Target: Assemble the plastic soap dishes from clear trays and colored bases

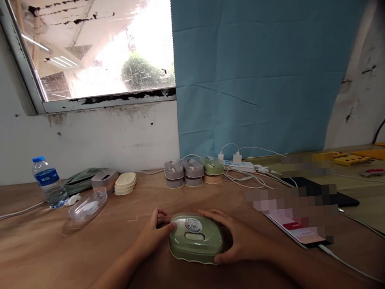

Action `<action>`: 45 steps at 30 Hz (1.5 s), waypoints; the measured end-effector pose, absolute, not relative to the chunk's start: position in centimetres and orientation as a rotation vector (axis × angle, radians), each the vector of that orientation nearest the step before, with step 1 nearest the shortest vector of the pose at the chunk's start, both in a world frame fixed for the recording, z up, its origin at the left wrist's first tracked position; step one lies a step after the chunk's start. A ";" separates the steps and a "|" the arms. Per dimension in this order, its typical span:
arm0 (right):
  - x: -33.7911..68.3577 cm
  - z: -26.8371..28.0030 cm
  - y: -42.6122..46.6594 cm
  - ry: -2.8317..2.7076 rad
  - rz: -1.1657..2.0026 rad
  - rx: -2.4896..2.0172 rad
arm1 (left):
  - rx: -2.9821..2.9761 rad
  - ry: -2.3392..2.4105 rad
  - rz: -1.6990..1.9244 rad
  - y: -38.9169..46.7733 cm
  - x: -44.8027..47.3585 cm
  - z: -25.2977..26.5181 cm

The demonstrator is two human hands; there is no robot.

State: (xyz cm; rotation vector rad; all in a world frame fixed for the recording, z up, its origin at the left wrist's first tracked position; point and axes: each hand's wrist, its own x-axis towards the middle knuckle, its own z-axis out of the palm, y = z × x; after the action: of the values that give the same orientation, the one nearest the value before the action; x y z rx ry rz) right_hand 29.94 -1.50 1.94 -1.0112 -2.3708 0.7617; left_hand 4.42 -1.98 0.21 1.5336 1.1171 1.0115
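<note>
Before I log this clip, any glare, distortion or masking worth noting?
All in the head view: the window burns out to white; the green lidded box shows soft reflections; pixelation covers part of the lit-screen device; darkness swallows the right corners.

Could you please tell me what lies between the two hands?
In the head view, a green box lies between the left hand and right hand, touched by both.
</note>
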 end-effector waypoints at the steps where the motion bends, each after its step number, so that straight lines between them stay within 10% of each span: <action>1: 30.0 2.0 -1.5 -2.382 0.762 -1.015 | 1.536 1.115 1.012 -2.0 4.4 0.2; 24: 29.5 3.4 -2.8 -2.627 0.502 -0.657 | 2.012 1.714 1.405 1.3 -2.9 1.1; 45: 9.0 0.5 10.3 -2.439 0.031 -1.247 | 1.703 2.312 1.434 4.1 -7.4 -1.2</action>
State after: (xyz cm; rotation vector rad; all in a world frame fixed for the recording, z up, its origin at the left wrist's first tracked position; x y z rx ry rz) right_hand 8.98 10.29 0.50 -1.2465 -2.4389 0.0311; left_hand -7.41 4.06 -1.25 1.7031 2.3123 1.4335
